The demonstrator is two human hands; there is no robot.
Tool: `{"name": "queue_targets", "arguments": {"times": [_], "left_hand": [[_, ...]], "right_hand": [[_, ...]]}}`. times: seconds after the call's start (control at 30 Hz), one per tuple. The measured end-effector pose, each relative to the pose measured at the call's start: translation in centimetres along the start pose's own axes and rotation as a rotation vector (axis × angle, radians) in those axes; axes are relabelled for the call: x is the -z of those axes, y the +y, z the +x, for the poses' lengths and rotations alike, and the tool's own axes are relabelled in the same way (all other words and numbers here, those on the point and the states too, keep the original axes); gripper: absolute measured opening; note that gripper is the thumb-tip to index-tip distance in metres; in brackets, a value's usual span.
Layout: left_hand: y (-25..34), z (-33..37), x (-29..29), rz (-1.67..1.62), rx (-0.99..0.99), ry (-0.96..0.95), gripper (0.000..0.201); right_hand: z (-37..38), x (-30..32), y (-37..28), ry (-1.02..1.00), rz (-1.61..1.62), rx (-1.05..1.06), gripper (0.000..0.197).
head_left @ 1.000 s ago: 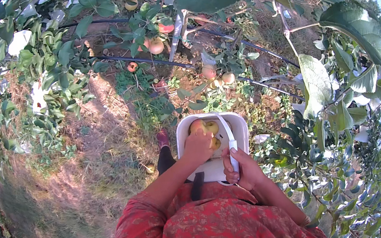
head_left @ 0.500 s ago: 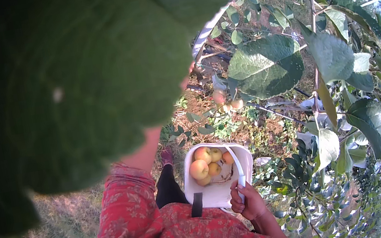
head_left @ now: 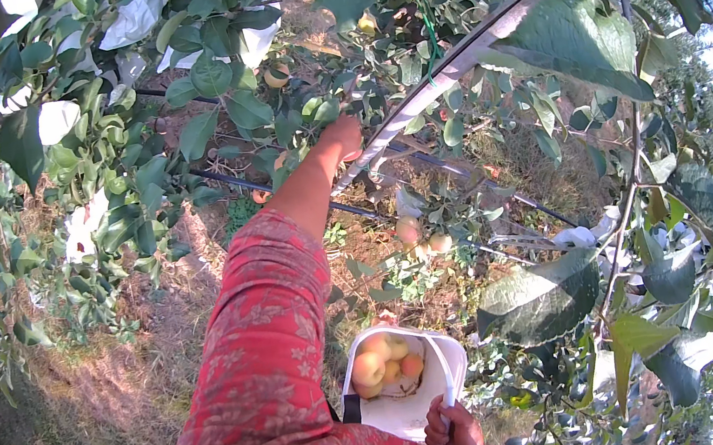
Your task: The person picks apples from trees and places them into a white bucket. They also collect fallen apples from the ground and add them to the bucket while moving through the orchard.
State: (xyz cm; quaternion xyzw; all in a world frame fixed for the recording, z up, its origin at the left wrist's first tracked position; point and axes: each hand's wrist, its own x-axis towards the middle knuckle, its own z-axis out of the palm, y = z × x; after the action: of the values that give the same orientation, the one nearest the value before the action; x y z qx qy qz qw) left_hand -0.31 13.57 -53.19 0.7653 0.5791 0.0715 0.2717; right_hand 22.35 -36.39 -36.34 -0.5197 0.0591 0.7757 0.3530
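Note:
My left arm, in a red flowered sleeve, stretches forward into the apple tree. My left hand (head_left: pixel 341 138) is beside a pale slanting pole (head_left: pixel 437 82), among green leaves (head_left: pixel 291 126). Its fingers are turned away and hidden, so what they touch does not show. Low in front of my body, my right hand (head_left: pixel 454 431) is closed round the handle (head_left: pixel 444 368) of a white bucket (head_left: pixel 457 358). Several yellow-red apples (head_left: pixel 368 369) lie inside it, toward its left side. Ahead of the bucket hang more pale red apples (head_left: pixel 408 231).
Leafy branches with white bags (head_left: pixel 59 120) fill the upper left. On the right, a thin branch (head_left: pixel 636 176) and large leaves (head_left: pixel 541 297) hang close by. Dark pipes (head_left: pixel 246 184) cross beneath the foliage. Another apple (head_left: pixel 276 76) hangs at the top.
The big leaf that covered the upper left of the view is gone, uncovering my left hand and arm. The bucket and right hand appear lower and slightly left.

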Motion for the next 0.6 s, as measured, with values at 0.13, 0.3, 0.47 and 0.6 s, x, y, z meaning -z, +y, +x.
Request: {"name": "queue_targets", "arguments": {"times": [0.13,0.3,0.47,0.6], "left_hand": [[-2.1,2.1,-1.0,-0.28,-0.013,-0.145,0.032],[-6.1,6.6,-6.3,-0.594,-0.067,-0.076,0.023],[-8.9,10.0,-10.3,-0.684,-0.044,-0.019,0.02],[-9.0,9.4,-10.2,-0.746,-0.151,-0.029,0.022]], "right_hand": [[0.0,-0.3,-0.1,0.001,0.028,-0.01,0.014],[0.6,-0.2,-0.7,-0.038,0.014,0.0,0.014],[0.9,-0.1,-1.2,-0.067,0.023,0.031,0.014],[1.1,-0.2,-1.3,-0.017,-0.027,0.029,0.027]]}}
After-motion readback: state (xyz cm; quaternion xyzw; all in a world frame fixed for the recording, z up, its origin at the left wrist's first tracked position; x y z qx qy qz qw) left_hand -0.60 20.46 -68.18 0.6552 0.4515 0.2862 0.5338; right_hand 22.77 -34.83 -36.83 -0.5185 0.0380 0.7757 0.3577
